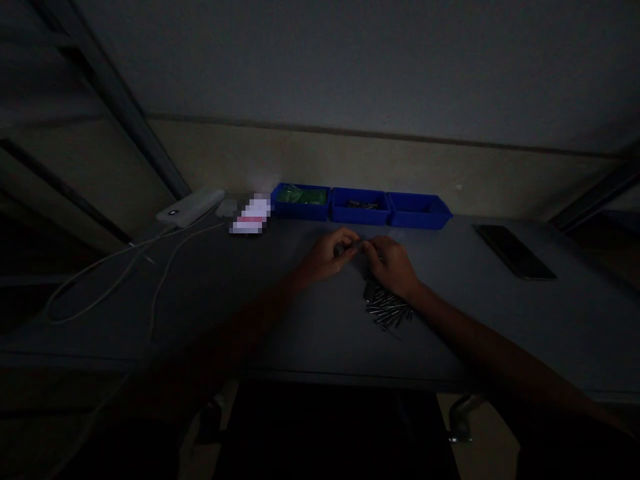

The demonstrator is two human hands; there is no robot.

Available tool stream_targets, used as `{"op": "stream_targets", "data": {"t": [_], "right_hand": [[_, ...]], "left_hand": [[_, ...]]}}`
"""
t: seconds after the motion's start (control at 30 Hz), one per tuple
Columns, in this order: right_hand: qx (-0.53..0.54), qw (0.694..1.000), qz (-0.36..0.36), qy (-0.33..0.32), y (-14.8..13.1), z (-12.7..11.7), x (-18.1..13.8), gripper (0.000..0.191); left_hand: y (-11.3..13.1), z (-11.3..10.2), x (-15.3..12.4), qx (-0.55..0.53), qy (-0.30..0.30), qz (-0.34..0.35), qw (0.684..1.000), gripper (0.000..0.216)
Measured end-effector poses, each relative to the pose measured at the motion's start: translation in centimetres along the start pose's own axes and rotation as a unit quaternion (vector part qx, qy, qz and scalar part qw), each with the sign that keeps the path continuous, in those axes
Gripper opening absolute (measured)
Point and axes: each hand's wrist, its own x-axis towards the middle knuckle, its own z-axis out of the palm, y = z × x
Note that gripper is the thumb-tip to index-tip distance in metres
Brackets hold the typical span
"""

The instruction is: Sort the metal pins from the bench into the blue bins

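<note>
Grip: your left hand, thumb and fingers closed on a small part; your right hand, thumb and forefinger drawn in beside it, too dark to tell whether clamped on anything.

Table: one, grey, beneath the middle bin.

Bins: three, blue, in a row. Middle bin, metal pieces inside; left bin beside it, green packet inside; right bin on its other side.

Pins: one heap, nearer you than the middle bin, by your right wrist.

Part: one, dark, at your fingertips in front of the middle bin.

Handling, as advised: steady the part left, work it with right fingertips, wrist off the pins.

Pose: forearms slant inward, hands nearly meeting before the middle bin.
</note>
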Motion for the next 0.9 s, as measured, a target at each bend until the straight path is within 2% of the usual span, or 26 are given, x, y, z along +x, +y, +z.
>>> {"op": "stream_targets", "data": {"t": [0.1,0.23,0.43,0.6,0.7,0.8,0.9], "right_hand": [[0.011,1.000,0.012,0.002,0.0,0.0,0.1,0.041],[0.031,1.000,0.006,-0.003,0.1,-0.2,0.0,0.031],[-0.003,0.996,-0.084,-0.003,0.5,-0.4,0.1,0.022],[-0.066,0.993,-0.097,-0.003,1.3,0.1,2.2,0.027],[-0.098,0.993,-0.055,0.018,2.6,0.4,5.4,0.032],[-0.136,0.989,0.031,0.046,4.2,0.7,8.9,0.041],[-0.169,0.979,0.101,0.052,5.5,0.6,10.4,0.051]], "left_hand": [[0.2,0.0,0.1,0.014,0.015,-0.019,1.000,0.019],[0.7,0.0,0.2,0.043,0.030,-0.029,0.998,0.020],[0.8,-0.2,0.3,0.043,0.011,-0.065,0.997,0.028],[0.1,-0.2,0.5,0.028,0.008,-0.099,0.995,0.037],[0.2,-0.2,0.3,0.059,-0.027,-0.093,0.994,0.034],[0.4,-0.2,0.1,0.106,-0.053,-0.072,0.990,0.029],[0.5,-0.1,-0.2,0.144,-0.054,-0.036,0.987,0.027]]}}
